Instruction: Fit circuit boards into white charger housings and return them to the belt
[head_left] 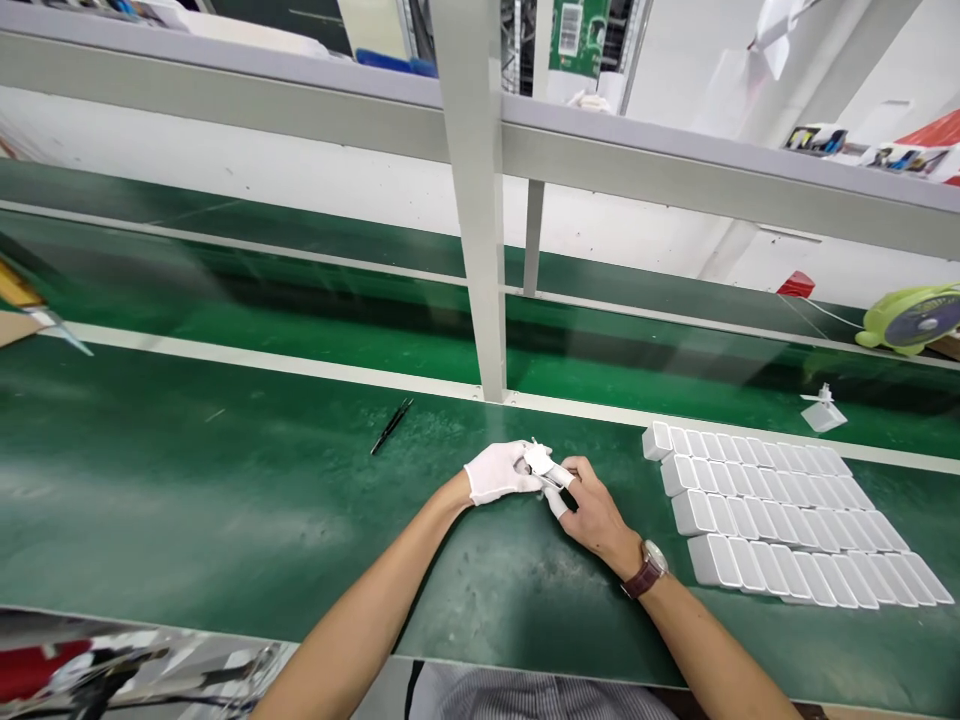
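My left hand, in a white glove, is closed around one side of a small white plastic part. On the part's other side, my right hand grips it with white-covered fingertips; a watch is on that wrist. Both hands meet just above the green table, near its middle. The part's lower side is hidden by my fingers. To the left of the hands, black tweezers lie on the table. Several rows of white open boxes stand to the right of my right hand.
A grey post rises beyond my hands and meets a shelf. Behind the boxes is another white part. A green fan stands at the far right, and a yellow-handled tool at the far left.
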